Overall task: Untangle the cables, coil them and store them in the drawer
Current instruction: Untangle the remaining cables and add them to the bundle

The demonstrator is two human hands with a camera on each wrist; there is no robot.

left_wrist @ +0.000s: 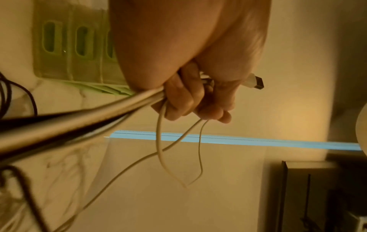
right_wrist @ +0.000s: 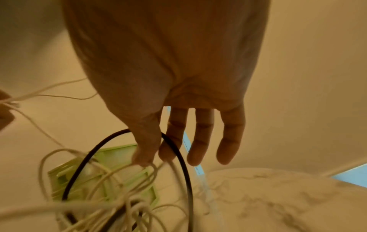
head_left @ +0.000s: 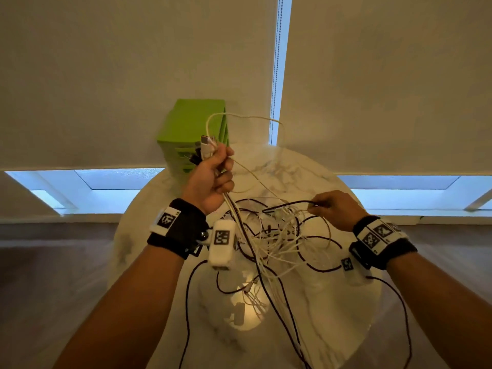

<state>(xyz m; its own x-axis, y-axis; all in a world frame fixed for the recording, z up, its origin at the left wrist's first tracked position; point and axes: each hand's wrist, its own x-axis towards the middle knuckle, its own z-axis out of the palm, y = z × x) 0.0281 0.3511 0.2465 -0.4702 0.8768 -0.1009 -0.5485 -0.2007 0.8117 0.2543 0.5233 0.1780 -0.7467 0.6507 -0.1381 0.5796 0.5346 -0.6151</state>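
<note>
Gripping cables (head_left: 269, 235), left hand (head_left: 210, 179), drawer slots (left_wrist: 65, 39) wrist-only

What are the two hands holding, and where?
The left hand grips a bundle of cable ends just below their plugs. The right hand pinches a loop of the black cable between thumb and forefinger.

A snarl of thin white and dark cables (head_left: 277, 235) hangs in a loose knot just above the round marble table (head_left: 332, 302), its loops trailing down onto the tabletop. Several cable ends with white plugs (head_left: 206, 147) rise in a bundle above the table's far edge. The green drawer unit (head_left: 191, 129) stands upright at that far edge.
</note>
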